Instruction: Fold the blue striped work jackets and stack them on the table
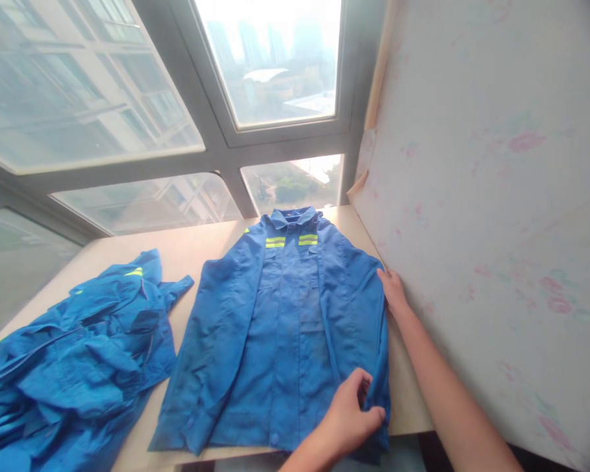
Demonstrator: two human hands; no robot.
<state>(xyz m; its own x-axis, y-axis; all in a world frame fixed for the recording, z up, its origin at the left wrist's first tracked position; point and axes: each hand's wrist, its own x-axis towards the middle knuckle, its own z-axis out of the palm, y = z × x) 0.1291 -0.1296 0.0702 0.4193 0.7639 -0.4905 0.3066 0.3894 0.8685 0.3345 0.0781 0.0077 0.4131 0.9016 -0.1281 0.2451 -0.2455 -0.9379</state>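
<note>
Lying face up on the pale table (211,237), blue jacket (285,328) before me, collar toward the window (285,72). My left hand (345,416) is at the lower sleeve, thumb and fingers curved apart; cannot tell if cloth is pinched. My right hand (394,292) touches the same sleeve's outer edge higher up; grip unclear. Second blue garment (93,367) rumpled at left. Flowered wall (491,216) at right.

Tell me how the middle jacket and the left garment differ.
The middle jacket lies spread out, its collar at the far end; the left garment lies rumpled. The left hand and right hand are at the middle jacket's edge; neither is at the left garment. The middle jacket shows nearly whole; the left garment runs out of the picture. Both are blue with yellow-green strips.
</note>
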